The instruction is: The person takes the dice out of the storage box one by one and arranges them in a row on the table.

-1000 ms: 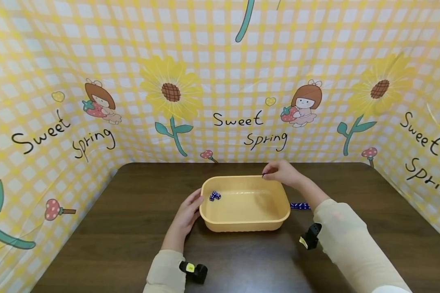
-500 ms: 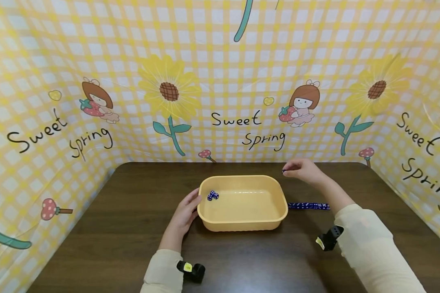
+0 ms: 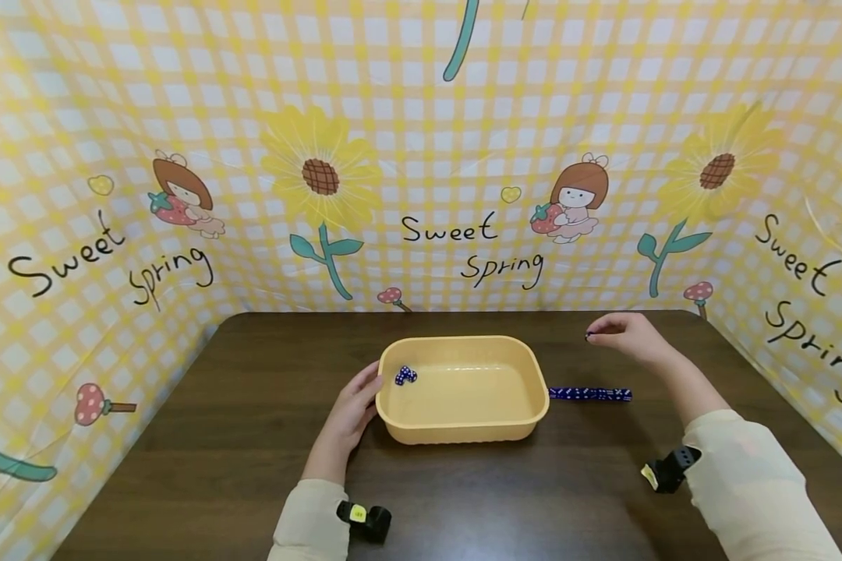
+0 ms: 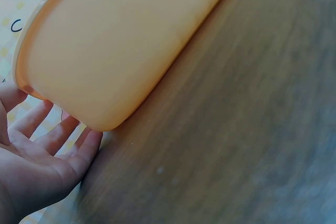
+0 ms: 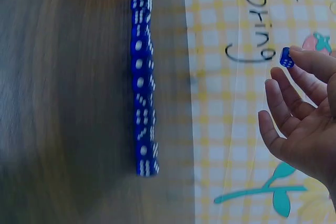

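Observation:
A yellow plastic basin (image 3: 463, 431) stands on the table with several blue dice (image 3: 405, 375) at its inner left end. My left hand (image 3: 353, 409) rests against the basin's left end; in the left wrist view its fingers (image 4: 55, 137) are loosely spread along the wall and rim. Raised above the table at right, my right hand (image 3: 631, 338) pinches one blue die (image 5: 286, 57) between thumb and index finger, the other fingers loosely bent. Below that hand a straight row of blue dice with white pips (image 5: 142, 82) lies on the table, running out from the basin's right side.
The dark wooden table (image 3: 505, 499) reaches back to a yellow checked cloth (image 3: 449, 156), which hangs behind and along both sides. A black wrist camera (image 3: 670, 470) sits on the right sleeve, another black camera (image 3: 366, 520) on the left.
Holding the die, my right hand has moved right, from over the basin's back rim to past the row of dice, uncovering the row's right part. The left hand stays at the basin.

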`<state>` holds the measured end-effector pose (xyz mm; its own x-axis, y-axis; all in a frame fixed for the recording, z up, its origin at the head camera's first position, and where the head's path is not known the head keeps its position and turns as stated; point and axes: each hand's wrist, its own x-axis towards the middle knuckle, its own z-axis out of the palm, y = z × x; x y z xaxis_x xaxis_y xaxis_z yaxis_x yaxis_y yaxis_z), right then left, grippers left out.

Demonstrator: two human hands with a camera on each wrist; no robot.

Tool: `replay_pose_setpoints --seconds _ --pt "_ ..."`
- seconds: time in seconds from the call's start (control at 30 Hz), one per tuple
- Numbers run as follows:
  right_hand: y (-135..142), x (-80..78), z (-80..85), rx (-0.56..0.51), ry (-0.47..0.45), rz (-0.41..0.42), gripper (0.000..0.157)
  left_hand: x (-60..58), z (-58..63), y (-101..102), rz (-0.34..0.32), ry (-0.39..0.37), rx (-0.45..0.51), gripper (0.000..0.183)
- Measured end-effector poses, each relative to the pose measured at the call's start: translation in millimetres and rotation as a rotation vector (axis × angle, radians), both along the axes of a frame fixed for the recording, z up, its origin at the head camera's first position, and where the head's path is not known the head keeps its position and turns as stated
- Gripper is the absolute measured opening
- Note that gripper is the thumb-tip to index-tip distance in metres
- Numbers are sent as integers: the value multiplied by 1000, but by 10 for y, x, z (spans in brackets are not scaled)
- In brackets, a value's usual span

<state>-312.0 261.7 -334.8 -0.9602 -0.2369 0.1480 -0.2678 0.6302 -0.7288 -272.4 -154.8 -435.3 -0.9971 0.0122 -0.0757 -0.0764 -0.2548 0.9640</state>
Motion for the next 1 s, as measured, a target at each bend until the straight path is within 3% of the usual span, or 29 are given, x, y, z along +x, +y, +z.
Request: replay_pose_setpoints --seconds 0.5,1.0 --pt "361 133 -132 23 7 -42 27 2 6 18 -2 -3 4 44" --pt "697 286 -573 -26 -73 -129 27 27 39 9 -6 -9 -11 46"
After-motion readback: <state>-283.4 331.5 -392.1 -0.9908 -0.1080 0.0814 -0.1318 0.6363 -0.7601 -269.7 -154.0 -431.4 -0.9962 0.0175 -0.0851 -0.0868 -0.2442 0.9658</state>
